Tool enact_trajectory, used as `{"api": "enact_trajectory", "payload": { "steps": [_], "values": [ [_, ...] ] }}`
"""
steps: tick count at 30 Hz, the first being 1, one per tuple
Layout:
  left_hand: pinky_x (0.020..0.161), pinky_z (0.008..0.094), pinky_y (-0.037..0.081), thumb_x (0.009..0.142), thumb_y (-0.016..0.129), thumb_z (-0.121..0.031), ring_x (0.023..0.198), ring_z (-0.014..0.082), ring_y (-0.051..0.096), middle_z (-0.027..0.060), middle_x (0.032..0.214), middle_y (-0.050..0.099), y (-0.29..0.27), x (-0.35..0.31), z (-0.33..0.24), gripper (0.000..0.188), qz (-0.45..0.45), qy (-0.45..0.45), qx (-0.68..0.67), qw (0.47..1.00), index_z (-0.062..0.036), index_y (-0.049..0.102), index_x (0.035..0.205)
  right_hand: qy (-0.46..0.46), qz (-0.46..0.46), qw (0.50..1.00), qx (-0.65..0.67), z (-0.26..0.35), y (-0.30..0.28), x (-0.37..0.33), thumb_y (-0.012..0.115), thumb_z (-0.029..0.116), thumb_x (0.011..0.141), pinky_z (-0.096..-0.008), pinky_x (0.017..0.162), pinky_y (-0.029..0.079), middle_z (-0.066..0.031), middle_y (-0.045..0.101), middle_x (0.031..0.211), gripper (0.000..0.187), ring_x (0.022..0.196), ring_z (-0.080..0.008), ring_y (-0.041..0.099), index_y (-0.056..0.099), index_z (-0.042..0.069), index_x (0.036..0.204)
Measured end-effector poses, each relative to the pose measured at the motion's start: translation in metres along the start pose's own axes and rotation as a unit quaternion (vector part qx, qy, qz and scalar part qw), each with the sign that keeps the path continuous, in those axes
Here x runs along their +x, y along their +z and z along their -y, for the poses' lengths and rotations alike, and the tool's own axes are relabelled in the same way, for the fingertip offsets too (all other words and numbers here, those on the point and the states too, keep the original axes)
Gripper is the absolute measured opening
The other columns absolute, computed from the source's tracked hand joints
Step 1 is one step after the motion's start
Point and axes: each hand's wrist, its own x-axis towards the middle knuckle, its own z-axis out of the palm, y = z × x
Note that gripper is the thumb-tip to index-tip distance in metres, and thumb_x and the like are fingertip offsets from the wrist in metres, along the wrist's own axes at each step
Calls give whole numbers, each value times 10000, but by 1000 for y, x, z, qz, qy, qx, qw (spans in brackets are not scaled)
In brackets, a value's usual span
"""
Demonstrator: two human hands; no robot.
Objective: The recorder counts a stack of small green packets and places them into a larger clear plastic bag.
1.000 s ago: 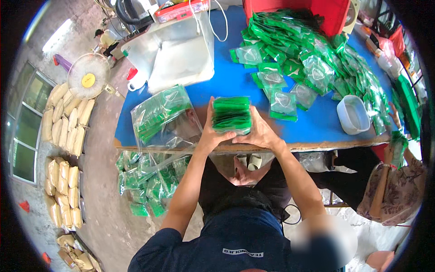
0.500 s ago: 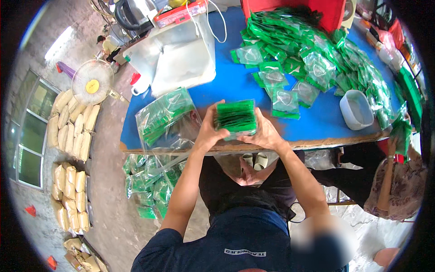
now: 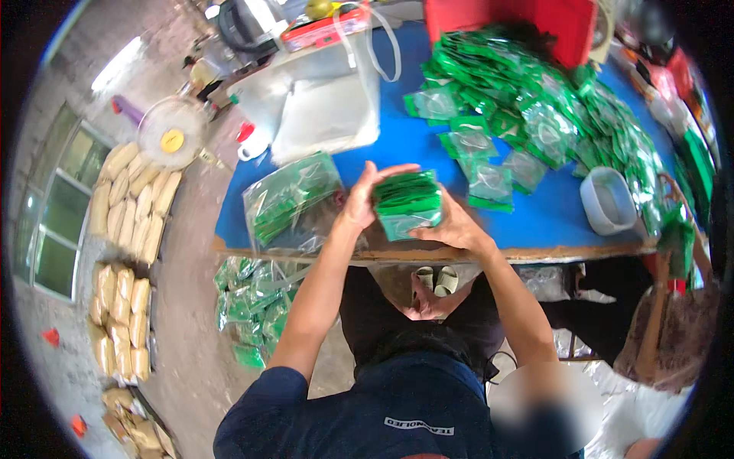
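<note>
Over the table's front edge, a stack of green and clear plastic packets stands between my two hands, edges bunched together. My left hand grips the stack's left side, with fingers reaching along its far edge. On the right, my right hand holds it, thumb across the near face. To the left of the stack, a clear plastic bag filled with similar green packets lies on the blue table. A big heap of green packets covers the far right, with a few loose ones nearer my hands.
A red crate backs the heap. Right of me are a white tub and a co-worker's arm. A translucent bin and a red-topped white bottle sit at the far left. Filled green bags lie below the table's left side.
The stack has tilted, showing more of its near face. My left fingers now stretch along its far edge, and the left thumb has left the front. The whole view has shifted slightly.
</note>
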Motion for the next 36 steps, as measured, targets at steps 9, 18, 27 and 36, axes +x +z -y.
{"api": "enact_trajectory", "payload": {
  "steps": [9,18,27,36],
  "values": [
    [1195,405,219,710,847,-409,1436,235,320,134,1544,367,50,-41,-7,1037,59,157,324,931,-1,316,1502,17,30,999,21,6,-3,-6,887,249,648,-371,1068,405,-157,525,1333,1053,1238,-254,510,273,29,1475],
    [1016,338,455,923,538,14,1145,182,611,110,1177,693,68,-13,-3,274,-86,189,334,919,0,675,1160,-22,-137,979,-148,21,6,-7,871,309,660,-456,823,522,-252,642,1055,810,978,-414,643,396,4,1241],
    [1042,360,435,766,768,-38,1218,215,556,131,1373,562,14,-10,0,682,-54,154,164,973,-69,487,1387,37,-91,992,-75,-6,5,3,875,278,680,-362,1015,433,-135,548,1282,966,1187,-230,535,325,56,1442],
    [1020,343,435,641,905,-58,1199,188,526,79,1335,534,6,-30,54,1059,-125,114,215,962,-75,279,1495,1,-50,989,-141,10,6,-11,861,294,687,-446,948,467,-248,596,1193,880,1148,-399,579,332,36,1340]
  ]
}}
